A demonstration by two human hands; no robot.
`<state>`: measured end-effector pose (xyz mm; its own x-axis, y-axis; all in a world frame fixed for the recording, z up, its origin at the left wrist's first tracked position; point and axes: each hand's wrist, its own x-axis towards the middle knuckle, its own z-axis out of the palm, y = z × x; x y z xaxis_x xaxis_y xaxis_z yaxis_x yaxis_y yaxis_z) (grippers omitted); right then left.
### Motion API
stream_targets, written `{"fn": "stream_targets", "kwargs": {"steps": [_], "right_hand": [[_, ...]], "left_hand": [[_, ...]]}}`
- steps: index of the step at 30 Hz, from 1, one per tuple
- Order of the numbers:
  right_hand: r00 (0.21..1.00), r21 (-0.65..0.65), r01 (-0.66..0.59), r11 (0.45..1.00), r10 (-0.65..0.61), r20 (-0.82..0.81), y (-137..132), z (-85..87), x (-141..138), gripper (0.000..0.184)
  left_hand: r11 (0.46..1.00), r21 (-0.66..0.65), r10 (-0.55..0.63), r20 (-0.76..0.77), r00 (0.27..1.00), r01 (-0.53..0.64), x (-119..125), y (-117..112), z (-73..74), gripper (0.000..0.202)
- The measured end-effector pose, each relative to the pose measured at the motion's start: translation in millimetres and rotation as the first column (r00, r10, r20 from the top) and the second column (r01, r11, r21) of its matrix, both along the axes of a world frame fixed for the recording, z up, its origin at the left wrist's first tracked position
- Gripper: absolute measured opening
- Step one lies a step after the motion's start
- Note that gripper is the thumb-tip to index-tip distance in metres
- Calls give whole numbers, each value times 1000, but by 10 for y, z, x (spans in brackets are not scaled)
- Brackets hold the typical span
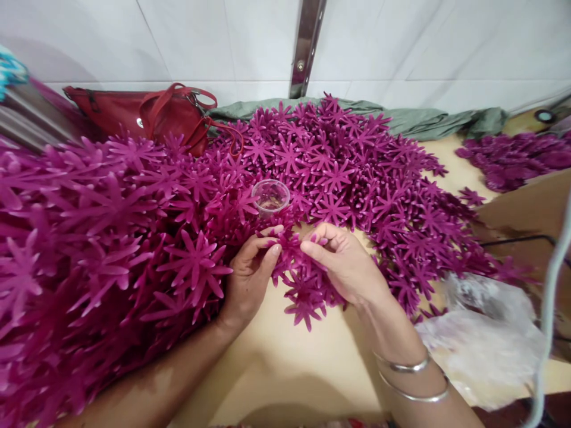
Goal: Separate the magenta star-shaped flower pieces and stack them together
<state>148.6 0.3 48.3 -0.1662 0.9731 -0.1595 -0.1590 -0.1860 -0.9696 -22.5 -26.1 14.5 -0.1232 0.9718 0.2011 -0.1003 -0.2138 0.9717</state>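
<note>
Between my hands, above the table, is a magenta flower-shaped piece (289, 246) with narrow rounded petals. My left hand (255, 264) pinches its left side between thumb and fingers. On its right side my right hand (334, 255) has thumb and fingertips closed on a petal; two metal bangles circle that wrist. Just below lie more magenta flower pieces (306, 297) on the tabletop. A small round clear plastic tub (270, 196) stands beyond my hands among the pieces, with small bits inside that I cannot make out.
A large heap of magenta flower pieces (111, 208) covers the left and spreads along the back. Behind it lie a red handbag (129, 113) and green cloth (410, 122). Crumpled clear plastic (486, 339), a brown box (526, 208) and a pale cable (551, 297) are at right.
</note>
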Motion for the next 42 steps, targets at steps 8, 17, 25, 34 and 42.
{"fn": "stream_targets", "kwargs": {"steps": [8, 17, 25, 34, 42], "right_hand": [[965, -68, 213, 975, -221, -141, 96, 22, 109, 38], [979, 104, 178, 979, -187, 83, 76, -59, 163, 21], [900, 292, -13, 956, -116, 420, 49, 7, 216, 11], [869, 487, -109, 867, -155, 470, 6, 144, 131, 25], [937, 279, -132, 951, 28, 347, -35, 47, -9, 12]], "left_hand": [[992, -113, 59, 64, 996, -51, 6, 6, 11, 13], [989, -138, 66, 46, 997, -60, -5, 8, 17, 16], [988, -144, 72, 62, 995, -62, 15, 14, 29, 15], [995, -101, 22, 118, 993, -10, 29, 24, 42, 14], [996, -80, -27, 132, 991, 38, -1, -5, 30, 13]]}}
